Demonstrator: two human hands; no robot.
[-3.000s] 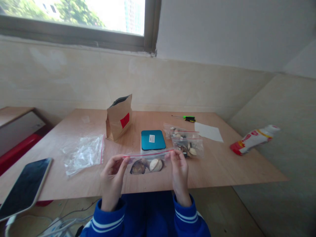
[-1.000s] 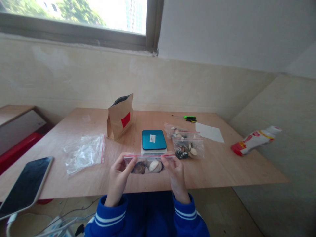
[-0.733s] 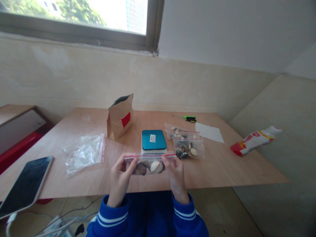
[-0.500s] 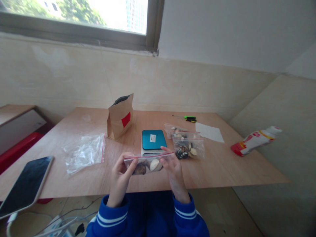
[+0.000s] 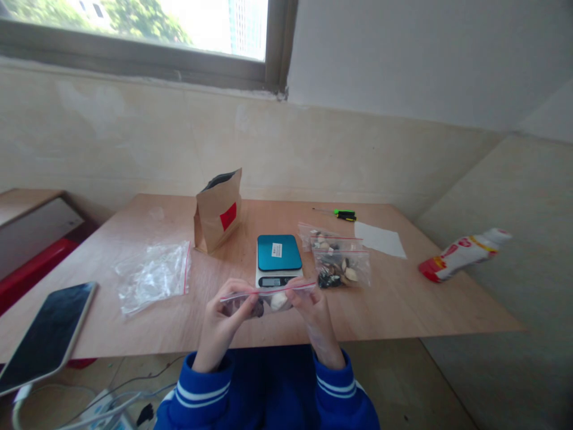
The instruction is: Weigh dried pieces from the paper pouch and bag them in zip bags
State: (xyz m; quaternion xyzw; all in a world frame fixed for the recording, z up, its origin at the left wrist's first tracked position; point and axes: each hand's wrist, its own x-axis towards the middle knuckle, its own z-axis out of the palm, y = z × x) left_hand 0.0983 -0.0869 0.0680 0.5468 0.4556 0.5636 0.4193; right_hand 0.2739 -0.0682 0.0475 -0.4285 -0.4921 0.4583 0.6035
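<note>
Between my two hands is a clear zip bag (image 5: 269,303) with a red seal strip along its top and pale and dark shells or stones inside. My left hand (image 5: 222,322) pinches the strip near its left part, thumb in front. My right hand (image 5: 314,316) grips the strip's right end between thumb and fingers. Just beyond the bag sits a kitchen scale (image 5: 279,253) with a teal plate and a small display. To the right of the scale lie filled zip bags (image 5: 342,270) holding similar pieces.
A brown paper bag (image 5: 218,212) stands behind left, near empty clear bags (image 5: 154,278). A phone (image 5: 47,334) lies at the left edge. Screwdrivers (image 5: 342,215), a white paper (image 5: 380,239) and a red-and-white bottle (image 5: 463,257) are on the right.
The bag in my hands has tipped, showing less of its front. My left thumb has shifted right along the strip, my right fingers have drawn in, and the scale's display now shows.
</note>
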